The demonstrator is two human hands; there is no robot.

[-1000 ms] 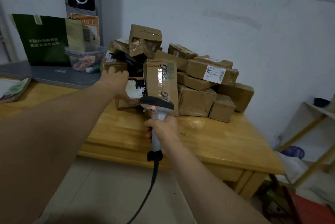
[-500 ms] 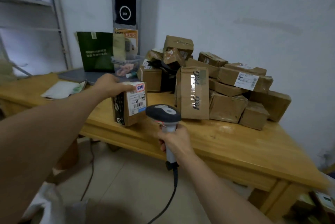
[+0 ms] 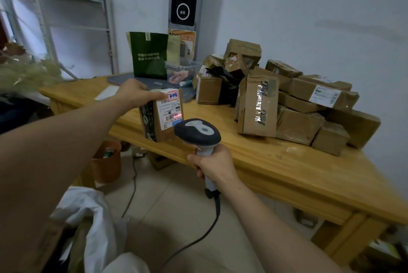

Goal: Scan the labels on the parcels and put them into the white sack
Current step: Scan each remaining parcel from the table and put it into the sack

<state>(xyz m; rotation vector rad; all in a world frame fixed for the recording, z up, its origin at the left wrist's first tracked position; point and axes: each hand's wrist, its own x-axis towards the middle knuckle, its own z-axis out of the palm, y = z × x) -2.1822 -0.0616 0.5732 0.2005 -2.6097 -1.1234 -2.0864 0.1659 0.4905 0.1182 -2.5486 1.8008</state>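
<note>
**Parcel label under the scanner at a crowded bench**

A person's left hand (image 3: pixel 134 94) grips the top of a small brown cardboard parcel w/ a black printed side (image 3: pixel 162 116), fingers curled over its upper edge. The parcel stands upright at the front edge of the pale wooden bench (image 3: pixel 276 162); can't tell if its base touches the wood. Its white shipping label (image 3: pixel 170 108) faces the camera, and a red line of light crosses the barcode near the label's lower right.

The right hand (image 3: pixel 213 164) is wrapped round the pale handle of a grey-and-black handheld barcode scanner (image 3: pixel 197 132). The scanner head sits just beside the parcel, to its lower right. A black cable (image 3: pixel 198 237) runs from the handle down toward the tiled floor.

The crumpled white sack (image 3: pixel 97 217) lies on the floor at lower left, under the left forearm and well apart from the held parcel.

A heap of brown taped cardboard parcels (image 3: pixel 298 118) is stacked on the bench against the wall at right, w/ a tall box marked "P&G" (image 3: pixel 258 105) standing at its front. Behind the held parcel are a dark green paper bag (image 3: pixel 149 58) and a clear plastic tub (image 3: pixel 181 71). A brown bin (image 3: pixel 107 164) stands under the bench.
</note>
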